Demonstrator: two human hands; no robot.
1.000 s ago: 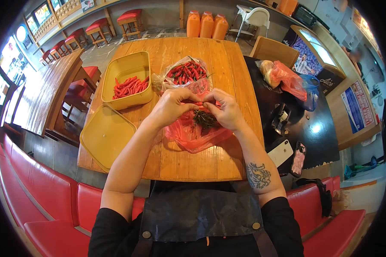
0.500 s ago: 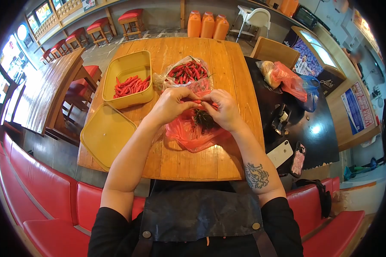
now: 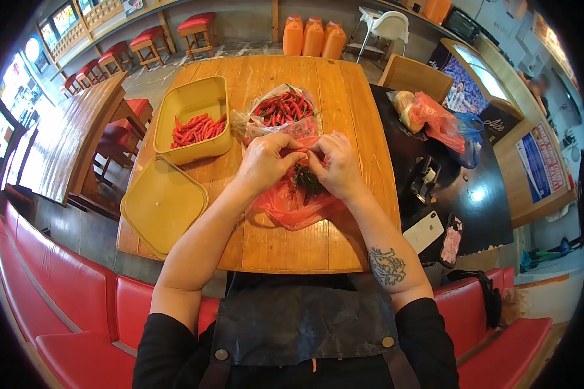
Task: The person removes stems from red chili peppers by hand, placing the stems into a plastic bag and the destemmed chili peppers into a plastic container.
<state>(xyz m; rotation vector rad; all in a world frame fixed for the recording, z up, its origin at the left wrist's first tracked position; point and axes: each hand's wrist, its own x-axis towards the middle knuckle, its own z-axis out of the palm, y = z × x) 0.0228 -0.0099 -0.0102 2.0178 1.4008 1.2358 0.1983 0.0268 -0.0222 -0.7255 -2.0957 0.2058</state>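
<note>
My left hand [image 3: 265,161] and my right hand [image 3: 339,166] meet over the table, thumbs and forefingers pinched on a small red chili pepper [image 3: 303,153]. Fingers cover most of it. Below them a thin red plastic bag [image 3: 292,217] lies spread out, with green chili stems [image 3: 307,179] heaped on it. Just beyond my hands, a clear plastic bag [image 3: 245,123] holds whole red chilies [image 3: 284,108] with stems. To the left stands a yellow plastic tub [image 3: 187,155] with stemless red chilies [image 3: 199,129] inside. Its flat yellow lid [image 3: 164,204] rests in front of it.
Everything stands on a wooden table [image 3: 344,84]. A black table [image 3: 480,214] adjoins on the right, bearing filled plastic bags [image 3: 438,120], a tape dispenser [image 3: 424,178], a white phone [image 3: 424,233] and a pink-patterned phone case or similar item [image 3: 451,241]. Red bench seats [image 3: 78,275] run along my side.
My hands have shifted slightly against each other, and the chili between my fingertips shows less of its length. The tub, lid and bags stay where they were.
</note>
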